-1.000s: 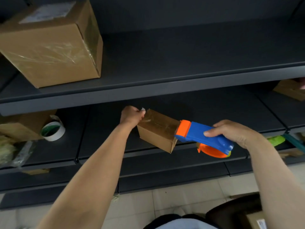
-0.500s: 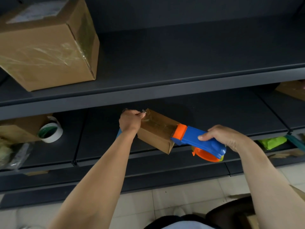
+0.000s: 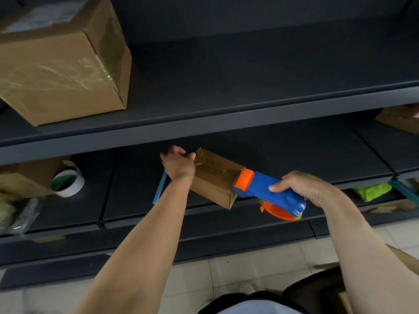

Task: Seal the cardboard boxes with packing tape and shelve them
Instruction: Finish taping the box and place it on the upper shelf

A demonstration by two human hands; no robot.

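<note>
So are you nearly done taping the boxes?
Partly. The big box, shiny with tape, already sits on the upper shelf. The left hand grips the small box while the right hand holds the tape dispenser at its edge. Still to do: finish that strip, shelve it.

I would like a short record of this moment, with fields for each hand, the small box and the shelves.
left hand: grips the far end of the small box
right hand: holds the tape dispenser, orange head against the box's near end
small box: tilted, clear tape on top, at the front edge of the middle shelf
upper shelf: large taped box at left
middle shelf: tape roll at left, green packet at right
</note>
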